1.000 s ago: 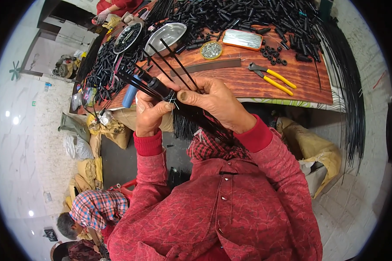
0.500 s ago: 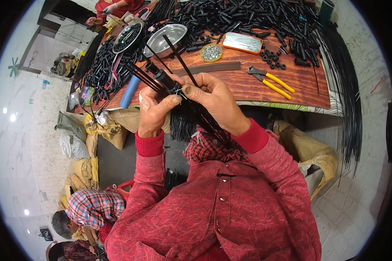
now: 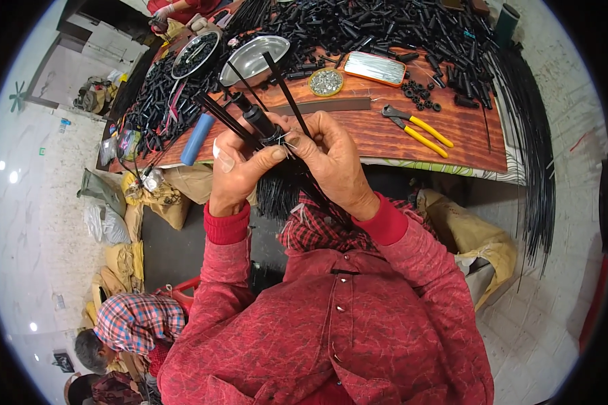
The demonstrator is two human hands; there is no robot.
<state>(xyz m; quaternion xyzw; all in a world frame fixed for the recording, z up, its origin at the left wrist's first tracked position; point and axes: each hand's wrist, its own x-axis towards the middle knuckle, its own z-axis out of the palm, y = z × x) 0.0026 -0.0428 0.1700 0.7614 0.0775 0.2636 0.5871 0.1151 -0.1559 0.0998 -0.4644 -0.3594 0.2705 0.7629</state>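
Note:
Above the table's near edge, my left hand (image 3: 238, 170) is closed around the base of a black stepped cylindrical fitting (image 3: 259, 122) with several thin black rods (image 3: 225, 116) about it. The rods run up past the fitting and trail down toward my lap. At the fitting's base, a thin pale wire (image 3: 288, 142) shows between my thumbs. My right hand (image 3: 334, 159) is closed too, thumb and forefinger pinching at the wire, and one black rod (image 3: 285, 90) stands up beside its fingers. My fingers partly hide the join.
Yellow-handled pincers (image 3: 422, 131) lie to the right on the wooden table (image 3: 466, 138). Beyond my hands are a dish of metal bits (image 3: 326, 82), a tray of silvery wires (image 3: 375, 67) and a steel bowl (image 3: 253, 62). Black tubes (image 3: 365, 27) heap behind. A person (image 3: 138, 318) bends at lower left.
My hands keep their grip at the fitting's base, with the right thumb and fingers shifting slightly at the wire. The whole view has moved a little. At top left, another person's hands have moved.

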